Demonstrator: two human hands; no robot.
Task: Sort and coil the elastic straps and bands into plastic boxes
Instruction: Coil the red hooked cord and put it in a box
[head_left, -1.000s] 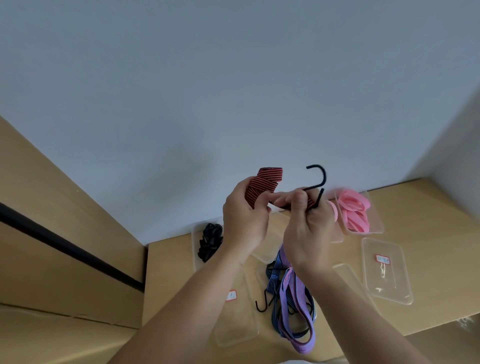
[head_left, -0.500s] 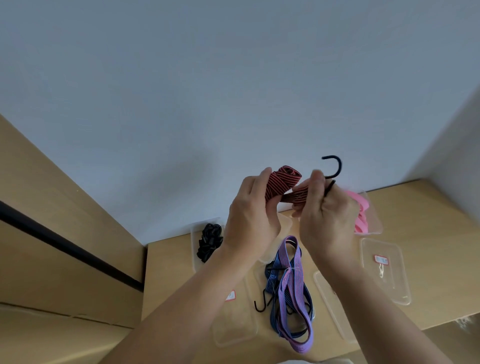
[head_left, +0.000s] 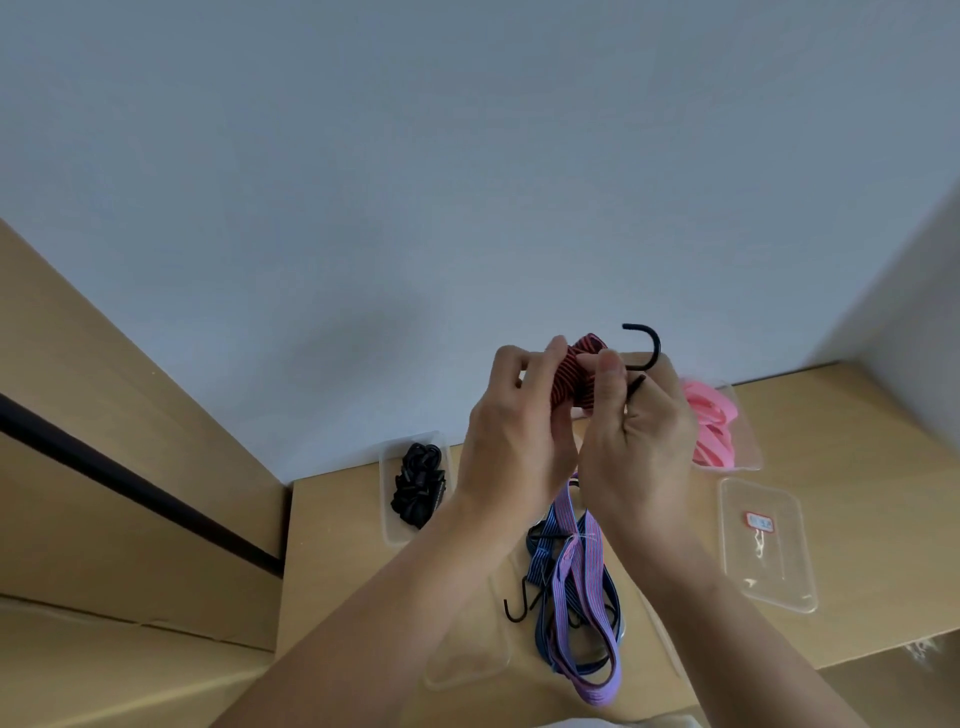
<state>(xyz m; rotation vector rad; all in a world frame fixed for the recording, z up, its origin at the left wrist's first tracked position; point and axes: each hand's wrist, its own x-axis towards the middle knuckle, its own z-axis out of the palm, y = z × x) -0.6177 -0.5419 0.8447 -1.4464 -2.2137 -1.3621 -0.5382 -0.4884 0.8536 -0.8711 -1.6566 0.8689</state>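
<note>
Tighter now, the red-striped strap (head_left: 571, 379) bunches between both hands; left hand (head_left: 511, 436) grips the coil; right hand (head_left: 641, 447) pinches its end, black hook (head_left: 649, 345) sticking up.

- left hand (head_left: 511, 447), right hand (head_left: 644, 452): bare
- left forearm (head_left: 395, 613) at 7 o'clock, right forearm (head_left: 737, 623) at 5 o'clock: bare to frame edge
- right thumbnail (head_left: 614, 368): short, plain
- pale strip (head_left: 571, 723) at 6 o'clock edge: clothing or not, cannot tell
</note>
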